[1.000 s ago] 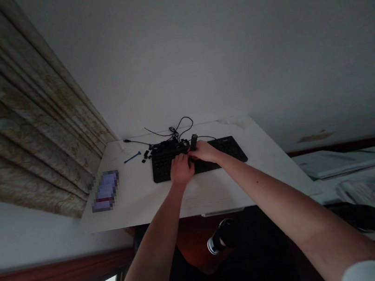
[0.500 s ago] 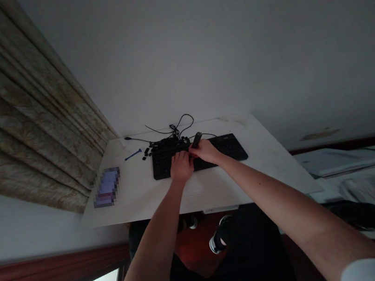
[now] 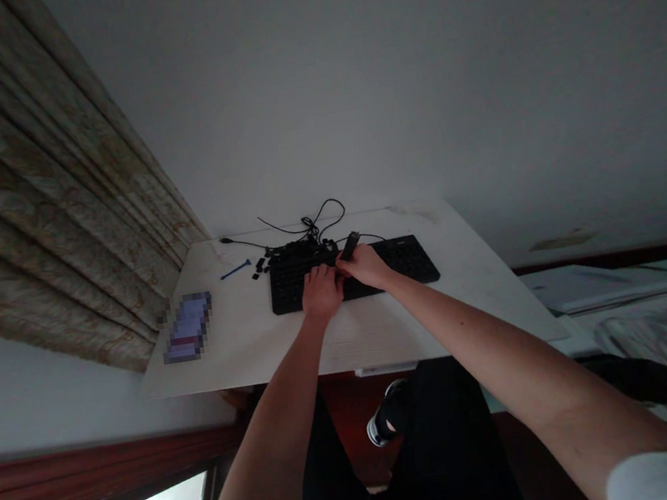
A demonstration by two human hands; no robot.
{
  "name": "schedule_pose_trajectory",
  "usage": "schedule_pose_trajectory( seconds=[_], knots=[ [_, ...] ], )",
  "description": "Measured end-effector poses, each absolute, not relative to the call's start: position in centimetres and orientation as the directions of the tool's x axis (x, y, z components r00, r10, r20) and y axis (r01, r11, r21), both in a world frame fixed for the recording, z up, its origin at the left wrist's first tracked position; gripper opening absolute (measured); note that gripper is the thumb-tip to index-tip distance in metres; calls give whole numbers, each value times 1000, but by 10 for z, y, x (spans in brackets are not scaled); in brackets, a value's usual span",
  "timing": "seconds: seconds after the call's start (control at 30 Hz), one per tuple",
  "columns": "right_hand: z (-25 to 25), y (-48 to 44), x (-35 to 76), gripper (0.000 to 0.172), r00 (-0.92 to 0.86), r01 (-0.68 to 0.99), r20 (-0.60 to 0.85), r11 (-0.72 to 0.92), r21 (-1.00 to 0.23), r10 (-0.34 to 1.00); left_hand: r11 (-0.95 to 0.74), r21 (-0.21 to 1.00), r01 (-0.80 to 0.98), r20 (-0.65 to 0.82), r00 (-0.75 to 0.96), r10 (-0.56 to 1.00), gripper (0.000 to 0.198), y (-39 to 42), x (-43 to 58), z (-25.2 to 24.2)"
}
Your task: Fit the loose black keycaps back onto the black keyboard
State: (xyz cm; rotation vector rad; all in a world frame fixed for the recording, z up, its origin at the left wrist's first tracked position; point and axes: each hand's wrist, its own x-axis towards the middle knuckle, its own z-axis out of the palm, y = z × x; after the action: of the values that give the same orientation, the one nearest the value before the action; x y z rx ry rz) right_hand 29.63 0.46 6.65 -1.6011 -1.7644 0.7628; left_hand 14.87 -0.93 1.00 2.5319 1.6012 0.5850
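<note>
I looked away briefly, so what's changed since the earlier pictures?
The slim black handheld tool in the right hand now leans further to the right. Nothing was visibly taken or released. The left hand stayed on the black rectangular keyboard; the thin blue stick stayed put.

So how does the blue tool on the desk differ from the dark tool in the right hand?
The blue tool lies loose on the desk; the dark tool is gripped in the right hand. The blue tool looks slimmer; the dark tool looks thicker. Both are elongated, though the dark tool is partly hidden.
</note>
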Motion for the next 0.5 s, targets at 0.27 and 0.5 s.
schedule_pose_trajectory(
  seconds=[0.27, 0.5],
  knots=[
    [66, 0, 294, 14, -80, 647, 89, 120, -753, 993, -439, 294, 849, 252, 374, 893, 22, -8, 148, 10],
    [105, 17, 298, 24, -138, 748, 104, 173, -640, 985, -448, 318, 836, 237, 387, 891, 20, -10, 148, 16]
  ],
)
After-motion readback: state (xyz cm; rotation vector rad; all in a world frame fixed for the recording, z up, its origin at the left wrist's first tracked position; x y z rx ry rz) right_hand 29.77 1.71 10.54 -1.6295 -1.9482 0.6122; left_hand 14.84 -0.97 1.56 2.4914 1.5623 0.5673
